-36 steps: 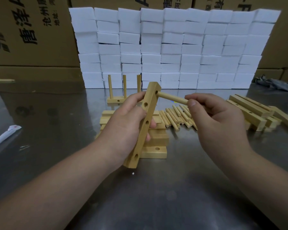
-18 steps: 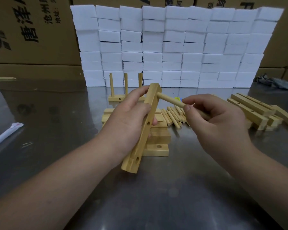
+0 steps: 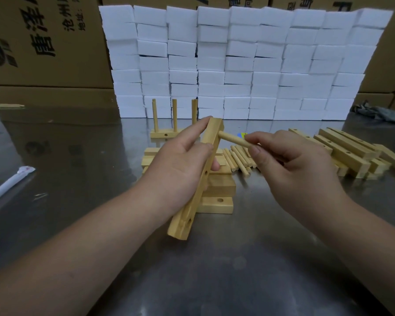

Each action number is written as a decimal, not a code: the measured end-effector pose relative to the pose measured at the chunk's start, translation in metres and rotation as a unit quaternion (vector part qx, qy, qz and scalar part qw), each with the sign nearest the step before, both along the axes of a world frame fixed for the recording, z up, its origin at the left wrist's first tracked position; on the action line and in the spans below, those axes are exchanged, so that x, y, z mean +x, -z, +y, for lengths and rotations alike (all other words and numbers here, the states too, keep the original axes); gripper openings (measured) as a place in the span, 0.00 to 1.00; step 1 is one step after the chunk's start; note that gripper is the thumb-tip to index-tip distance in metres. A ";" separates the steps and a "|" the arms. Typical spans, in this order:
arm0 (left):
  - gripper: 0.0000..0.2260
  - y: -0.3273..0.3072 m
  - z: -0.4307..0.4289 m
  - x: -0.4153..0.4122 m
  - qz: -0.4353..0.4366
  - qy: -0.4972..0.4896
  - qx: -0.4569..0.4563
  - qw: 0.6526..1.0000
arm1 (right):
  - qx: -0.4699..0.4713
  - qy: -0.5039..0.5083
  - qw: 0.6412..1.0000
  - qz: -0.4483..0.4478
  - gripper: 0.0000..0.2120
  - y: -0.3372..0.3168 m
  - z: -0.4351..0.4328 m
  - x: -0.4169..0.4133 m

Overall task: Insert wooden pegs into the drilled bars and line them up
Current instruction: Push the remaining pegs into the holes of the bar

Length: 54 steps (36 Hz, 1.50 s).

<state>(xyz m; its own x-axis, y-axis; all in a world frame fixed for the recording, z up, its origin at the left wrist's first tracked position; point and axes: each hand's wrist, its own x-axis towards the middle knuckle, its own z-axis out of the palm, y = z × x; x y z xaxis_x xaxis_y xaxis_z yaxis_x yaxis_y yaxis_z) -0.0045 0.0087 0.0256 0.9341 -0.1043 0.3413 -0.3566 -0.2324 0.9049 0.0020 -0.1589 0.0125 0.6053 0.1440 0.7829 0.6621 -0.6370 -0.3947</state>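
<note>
Insertion is the step in hand: the left hand (image 3: 180, 169) is wrapped round a drilled bar (image 3: 211, 139), held tilted over the table's middle. To its right the peg (image 3: 232, 139) sits with its tip in the bar's top hole, its other end pinched between thumb and forefinger of the right hand (image 3: 292, 169). The lower holes show empty. Next, I judge, the peg needs a straight push along its own axis, perhaps with a slight twist, while the left hand braces the bar; a slant could jam it. The table (image 3: 214, 270) is shiny metal. Near its left edge lies a white stick (image 3: 7, 185). Toward the far edge a finished bar (image 3: 160, 134) carries three upright pegs. Under the hands lies a stack of bars (image 3: 219, 190), then loose pegs (image 3: 240, 160), and toward the right edge a pile of bars (image 3: 347, 151). Behind rise a wall of white blocks (image 3: 237, 65) and printed cartons (image 3: 43, 42).
</note>
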 end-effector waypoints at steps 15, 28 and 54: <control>0.12 0.000 0.000 -0.001 0.012 0.034 -0.038 0.999 | -0.012 0.026 0.998 -0.048 0.11 -0.004 -0.002 -0.001; 0.14 -0.002 0.001 -0.004 0.002 0.057 -0.022 0.998 | -0.017 0.020 0.999 -0.032 0.13 -0.004 -0.004 0.001; 0.17 0.002 0.007 0.000 -0.037 0.041 0.080 0.995 | 0.217 -0.092 0.952 0.196 0.10 -0.008 0.006 -0.008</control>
<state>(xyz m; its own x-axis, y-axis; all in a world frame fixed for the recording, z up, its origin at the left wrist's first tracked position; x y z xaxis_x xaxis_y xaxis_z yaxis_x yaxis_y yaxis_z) -0.0044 0.0156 0.0237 0.8931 -0.2387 0.3814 -0.4447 -0.3392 0.8290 -0.0065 -0.1533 0.0201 0.8588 -0.0103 0.5121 0.4944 -0.2446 -0.8341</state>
